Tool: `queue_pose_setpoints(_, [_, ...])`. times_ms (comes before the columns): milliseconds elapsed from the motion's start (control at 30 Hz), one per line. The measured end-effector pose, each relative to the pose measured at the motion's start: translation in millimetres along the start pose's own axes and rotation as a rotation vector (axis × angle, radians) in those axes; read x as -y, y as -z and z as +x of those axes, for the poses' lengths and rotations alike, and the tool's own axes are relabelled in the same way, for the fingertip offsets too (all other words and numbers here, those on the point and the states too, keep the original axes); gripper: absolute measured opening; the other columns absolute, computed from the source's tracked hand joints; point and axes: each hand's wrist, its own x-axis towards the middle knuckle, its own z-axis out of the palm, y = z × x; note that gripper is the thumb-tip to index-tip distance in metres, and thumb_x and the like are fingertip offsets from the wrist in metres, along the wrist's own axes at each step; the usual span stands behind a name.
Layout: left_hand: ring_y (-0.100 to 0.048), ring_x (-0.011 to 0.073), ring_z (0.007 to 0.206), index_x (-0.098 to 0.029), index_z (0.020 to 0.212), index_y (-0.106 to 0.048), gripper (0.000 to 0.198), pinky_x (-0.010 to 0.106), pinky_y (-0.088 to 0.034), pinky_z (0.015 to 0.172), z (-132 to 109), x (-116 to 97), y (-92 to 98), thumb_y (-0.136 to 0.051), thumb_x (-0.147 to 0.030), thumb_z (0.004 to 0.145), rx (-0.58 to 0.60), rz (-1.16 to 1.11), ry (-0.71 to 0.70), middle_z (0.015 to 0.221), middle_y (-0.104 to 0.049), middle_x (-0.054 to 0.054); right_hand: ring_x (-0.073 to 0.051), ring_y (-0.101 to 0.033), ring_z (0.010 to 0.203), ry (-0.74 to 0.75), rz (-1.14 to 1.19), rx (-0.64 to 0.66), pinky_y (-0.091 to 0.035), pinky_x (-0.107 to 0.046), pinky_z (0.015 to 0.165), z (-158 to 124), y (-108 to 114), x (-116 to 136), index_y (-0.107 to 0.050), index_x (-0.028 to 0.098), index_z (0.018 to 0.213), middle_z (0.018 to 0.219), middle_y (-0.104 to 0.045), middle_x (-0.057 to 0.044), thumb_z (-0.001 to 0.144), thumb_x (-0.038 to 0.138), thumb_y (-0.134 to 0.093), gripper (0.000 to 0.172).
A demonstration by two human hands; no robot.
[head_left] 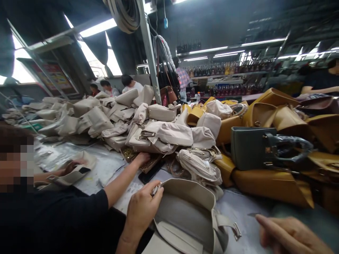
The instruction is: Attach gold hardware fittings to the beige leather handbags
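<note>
An open cream handbag (pixel 185 197) with a grey lining stands on the table in front of me. My left hand (pixel 145 204) is closed on its upper left rim, with a small metal fitting (pixel 155 189) between thumb and fingers. A strap end with a metal clasp (pixel 237 231) sticks out from the bag's right side. Apart from the bag at the lower right, my right hand (pixel 293 233) is blurred, its fingers bent around a thin, dark, pointed tool (pixel 253 214) whose tip shows beyond the index finger.
A co-worker on my left reaches a hand (pixel 143 158) into a box of small metallic parts (pixel 150 163), near a black phone (pixel 150 173). Cream bags (pixel 169 134) are heaped behind. Mustard bags (pixel 272 183) and a dark green handbag (pixel 249 148) lie at the right.
</note>
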Motion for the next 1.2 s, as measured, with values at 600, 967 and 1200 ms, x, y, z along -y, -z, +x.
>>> queue_pose_setpoints(600, [-0.067,0.0193,0.091,-0.023,0.102,-0.064,0.030,0.029,-0.048,0.084,-0.6,-4.7,15.2,-0.056,-0.008,0.077,0.108,-0.073,-0.020,0.101,-0.070,0.003,-0.035,-0.056,0.129,0.855,-0.906,-0.536,-0.050,-0.051,0.105,149.8,-44.8,31.1,-0.057,0.023,0.139,0.149,-0.055,-0.015,0.087,0.030,-0.077,0.057])
queue_pose_setpoints(967, [-0.073,0.0223,0.098,-0.023,0.098,-0.073,0.017,0.030,-0.052,0.089,-11.0,0.0,15.2,-0.064,-0.024,0.083,0.050,-0.362,0.106,0.099,-0.079,0.002,-0.022,-0.064,0.094,0.891,-0.266,-0.609,-0.056,-0.037,0.085,164.6,-36.4,9.0,-0.072,0.024,0.122,0.102,-0.060,-0.006,0.099,0.034,-0.059,0.028])
queue_pose_setpoints(1200, [-0.075,0.0223,0.098,-0.026,0.103,-0.077,0.022,0.028,-0.055,0.086,-16.7,2.5,6.1,-0.063,-0.028,0.086,-0.026,-0.372,0.141,0.102,-0.081,0.000,-0.021,-0.062,0.101,0.856,0.089,-0.586,-0.053,-0.034,0.093,143.1,-26.8,27.4,-0.077,0.030,0.117,0.106,-0.062,-0.004,0.095,0.034,-0.065,0.025])
